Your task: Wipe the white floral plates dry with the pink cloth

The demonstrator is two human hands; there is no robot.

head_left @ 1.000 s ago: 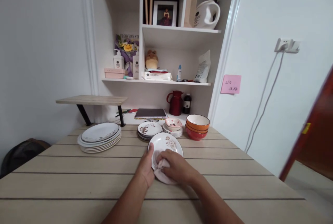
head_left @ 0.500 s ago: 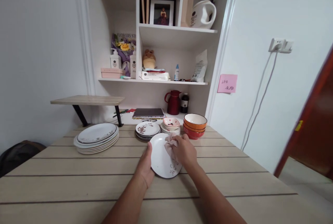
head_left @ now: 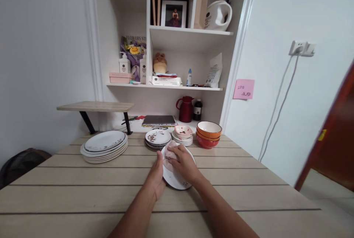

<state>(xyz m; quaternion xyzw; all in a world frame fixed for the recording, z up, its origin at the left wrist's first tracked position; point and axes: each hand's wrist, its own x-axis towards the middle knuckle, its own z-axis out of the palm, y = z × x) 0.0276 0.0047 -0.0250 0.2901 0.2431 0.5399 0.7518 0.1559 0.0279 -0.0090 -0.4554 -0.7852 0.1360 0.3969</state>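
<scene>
A white plate (head_left: pixel 177 179) with a dark rim and a brown floral print is tilted up towards me above the table. My left hand (head_left: pixel 157 173) grips its left edge, thumb on the near face and the other fingers hidden behind. My right hand (head_left: pixel 184 162) is closed on a crumpled pale cloth (head_left: pixel 167 157) and presses it against the plate's upper left face. Just beyond the plate stands a stack of smaller dark-rimmed plates (head_left: pixel 158 137) with a brown flower print.
At the left is a stack of large white plates (head_left: pixel 104 142) near a raised wooden stand (head_left: pixel 95 106). Small dishes (head_left: pixel 183 131) and orange and red bowls (head_left: pixel 208 130) stand at the back right. Behind them are a red jug (head_left: pixel 186 109) and a shelf unit (head_left: pixel 177 31).
My right hand has slid the cloth from the plate's right side across to its upper left. My left hand keeps its hold on the edge. The view has shifted slightly.
</scene>
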